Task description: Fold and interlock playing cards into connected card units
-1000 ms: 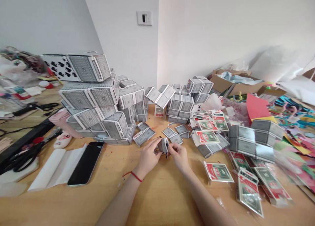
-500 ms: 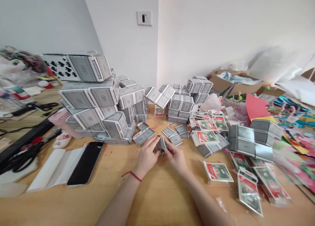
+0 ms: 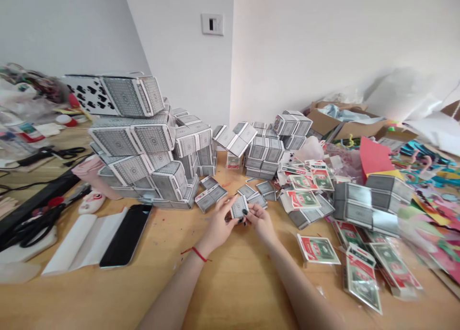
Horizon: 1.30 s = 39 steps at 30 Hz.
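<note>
Over the middle of the wooden table, a grey-backed playing card (image 3: 238,206) is held between both hands, its patterned back facing up. My left hand (image 3: 220,223) grips its left and lower edge with thumb and fingers. My right hand (image 3: 259,220) pinches its right side, dark-nailed fingertips at the corner. Whether more cards lie under it is hidden. Just beyond my hands lie flat folded-card pieces (image 3: 211,197) on the left and more folded-card pieces (image 3: 257,199) on the right.
A tall stack of card blocks (image 3: 131,140) stands at left, a lower card stack (image 3: 266,150) at back right. A black phone (image 3: 125,236), scissors (image 3: 39,224) and a paper roll (image 3: 74,241) lie left. Red-green card boxes (image 3: 318,250) and card blocks (image 3: 354,207) are at right.
The card between my hands has tilted so its back faces up more fully. My right hand has shifted its fingers along the card's right side.
</note>
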Available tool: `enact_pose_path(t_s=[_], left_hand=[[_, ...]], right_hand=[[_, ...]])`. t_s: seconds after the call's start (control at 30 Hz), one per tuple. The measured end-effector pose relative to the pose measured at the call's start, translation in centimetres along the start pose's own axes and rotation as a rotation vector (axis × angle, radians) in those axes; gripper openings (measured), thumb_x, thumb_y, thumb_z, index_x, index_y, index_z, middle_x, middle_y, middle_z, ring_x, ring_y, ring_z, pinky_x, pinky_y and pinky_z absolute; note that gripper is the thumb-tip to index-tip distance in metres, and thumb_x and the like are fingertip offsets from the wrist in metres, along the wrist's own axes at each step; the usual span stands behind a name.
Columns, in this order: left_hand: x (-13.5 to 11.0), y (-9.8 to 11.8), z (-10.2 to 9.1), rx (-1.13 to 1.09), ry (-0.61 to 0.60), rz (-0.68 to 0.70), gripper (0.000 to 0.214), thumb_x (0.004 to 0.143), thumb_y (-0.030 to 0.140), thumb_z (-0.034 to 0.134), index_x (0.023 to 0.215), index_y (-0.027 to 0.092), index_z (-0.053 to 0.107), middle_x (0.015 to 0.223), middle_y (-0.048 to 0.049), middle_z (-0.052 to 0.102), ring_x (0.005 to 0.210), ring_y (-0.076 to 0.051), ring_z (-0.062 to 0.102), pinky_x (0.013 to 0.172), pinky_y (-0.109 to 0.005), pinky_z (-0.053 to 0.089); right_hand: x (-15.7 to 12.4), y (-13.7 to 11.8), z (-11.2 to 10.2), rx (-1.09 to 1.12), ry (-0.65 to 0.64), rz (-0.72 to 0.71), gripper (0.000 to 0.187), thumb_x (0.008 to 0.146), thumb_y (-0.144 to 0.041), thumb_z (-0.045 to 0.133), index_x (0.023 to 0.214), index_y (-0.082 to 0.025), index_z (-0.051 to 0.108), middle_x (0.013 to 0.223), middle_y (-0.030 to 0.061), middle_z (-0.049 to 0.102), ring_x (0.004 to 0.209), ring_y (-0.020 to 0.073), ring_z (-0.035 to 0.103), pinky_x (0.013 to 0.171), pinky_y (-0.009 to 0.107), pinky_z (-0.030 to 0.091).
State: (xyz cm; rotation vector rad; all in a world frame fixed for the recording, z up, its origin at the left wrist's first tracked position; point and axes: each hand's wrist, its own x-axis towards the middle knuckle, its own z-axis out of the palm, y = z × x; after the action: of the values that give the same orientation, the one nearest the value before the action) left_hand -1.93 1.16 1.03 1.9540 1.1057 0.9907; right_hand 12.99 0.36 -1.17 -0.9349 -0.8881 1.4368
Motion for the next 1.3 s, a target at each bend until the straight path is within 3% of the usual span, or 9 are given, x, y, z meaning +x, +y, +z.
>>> enact_pose_path(t_s=[0.13, 0.2, 0.27, 0.37, 0.53, 0.77, 0.9, 1.2, 1.3], left_hand=[[-0.1, -0.2, 0.8, -0.324, -0.058, -0.077, 0.071, 0.074, 0.015, 0.05, 0.134, 0.022, 0.013, 0.123, -0.0117, 0.045, 0.104, -0.02, 0.05, 0.085, -0.035, 0.044], [-0.1, -0.4, 1.2, -0.403, -0.06, -0.117, 0.068, 0.076, 0.019, 0.048, 0.134, 0.019, 0.013, 0.111, -0.0108, 0.053, 0.089, -0.017, 0.056, 0.078, -0.033, 0.046], [-0.1, -0.5, 1.4, -0.344, -0.001, -0.169, 0.05, 0.078, 0.024, 0.045, 0.126, 0.017, 0.03, 0.094, -0.0076, 0.059, 0.077, -0.015, 0.057, 0.07, -0.03, 0.046], [0.0, -0.5, 1.4, -0.052, 0.14, -0.234, 0.022, 0.081, 0.03, 0.039, 0.087, 0.015, 0.053, 0.068, -0.0028, 0.056, 0.06, -0.014, 0.051, 0.055, -0.025, 0.039], [0.0, 0.1, 0.7, 0.181, 0.268, -0.21, 0.031, 0.082, 0.035, 0.036, 0.06, 0.017, 0.046, 0.052, 0.0003, 0.048, 0.049, -0.011, 0.043, 0.048, -0.023, 0.028], [0.4, 0.5, 0.5, -0.133, 0.27, -0.349, 0.047, 0.08, 0.047, 0.034, 0.043, 0.018, 0.036, 0.035, 0.0041, 0.035, 0.035, -0.008, 0.035, 0.038, -0.021, 0.025], [0.2, 0.3, 0.7, -0.259, 0.219, -0.365, 0.042, 0.077, 0.048, 0.04, 0.049, 0.017, 0.041, 0.035, 0.0061, 0.037, 0.032, -0.007, 0.037, 0.036, -0.019, 0.027], [-0.1, 0.2, 0.4, -0.011, 0.137, -0.235, 0.045, 0.082, 0.043, 0.035, 0.049, 0.015, 0.047, 0.038, 0.0032, 0.044, 0.039, -0.008, 0.043, 0.043, -0.02, 0.032], [0.1, 0.4, -0.6, 0.126, 0.052, -0.125, 0.037, 0.081, 0.041, 0.039, 0.062, 0.016, 0.058, 0.06, -0.0016, 0.059, 0.059, -0.012, 0.053, 0.056, -0.023, 0.039]], right_hand=[[0.1, 0.2, 0.2, 0.105, 0.018, 0.043, 0.02, 0.063, -0.029, 0.068, 0.07, -0.016, 0.055, 0.051, -0.0029, 0.056, 0.045, 0.0073, 0.048, 0.047, 0.019, 0.038], [0.1, 0.2, 0.4, 0.114, 0.028, 0.038, 0.022, 0.062, -0.03, 0.069, 0.068, -0.016, 0.053, 0.052, -0.0026, 0.057, 0.045, 0.0081, 0.05, 0.048, 0.02, 0.04], [-0.1, 0.1, 0.6, 0.097, 0.014, 0.043, 0.024, 0.062, -0.032, 0.069, 0.067, -0.017, 0.05, 0.053, -0.0019, 0.058, 0.046, 0.0094, 0.052, 0.048, 0.021, 0.041], [-0.5, 0.2, 1.2, -0.02, -0.064, 0.07, 0.027, 0.065, -0.038, 0.065, 0.07, -0.017, 0.047, 0.053, -0.0016, 0.059, 0.041, 0.0098, 0.052, 0.042, 0.021, 0.041], [-1.3, 0.1, 2.0, -0.214, -0.143, 0.018, 0.028, 0.073, -0.043, 0.056, 0.076, -0.018, 0.045, 0.044, -0.0065, 0.052, 0.029, 0.0061, 0.04, 0.031, 0.017, 0.029], [-1.6, -0.4, 2.5, -0.15, -0.247, -0.017, 0.027, 0.074, -0.042, 0.055, 0.073, -0.018, 0.044, 0.046, -0.0065, 0.051, 0.031, 0.0048, 0.038, 0.033, 0.017, 0.029], [-1.3, -0.4, 2.0, -0.141, -0.153, -0.031, 0.028, 0.073, -0.044, 0.056, 0.07, -0.019, 0.044, 0.046, -0.0063, 0.051, 0.033, 0.0055, 0.04, 0.034, 0.017, 0.03], [-0.8, -0.6, 1.3, -0.111, -0.097, -0.002, 0.03, 0.068, -0.045, 0.06, 0.072, -0.017, 0.049, 0.046, -0.0048, 0.05, 0.035, 0.007, 0.04, 0.036, 0.019, 0.032], [-0.5, -0.7, 0.7, -0.11, 0.039, -0.033, 0.028, 0.067, -0.043, 0.061, 0.07, -0.017, 0.05, 0.045, -0.0052, 0.047, 0.035, 0.0066, 0.038, 0.036, 0.02, 0.03]])
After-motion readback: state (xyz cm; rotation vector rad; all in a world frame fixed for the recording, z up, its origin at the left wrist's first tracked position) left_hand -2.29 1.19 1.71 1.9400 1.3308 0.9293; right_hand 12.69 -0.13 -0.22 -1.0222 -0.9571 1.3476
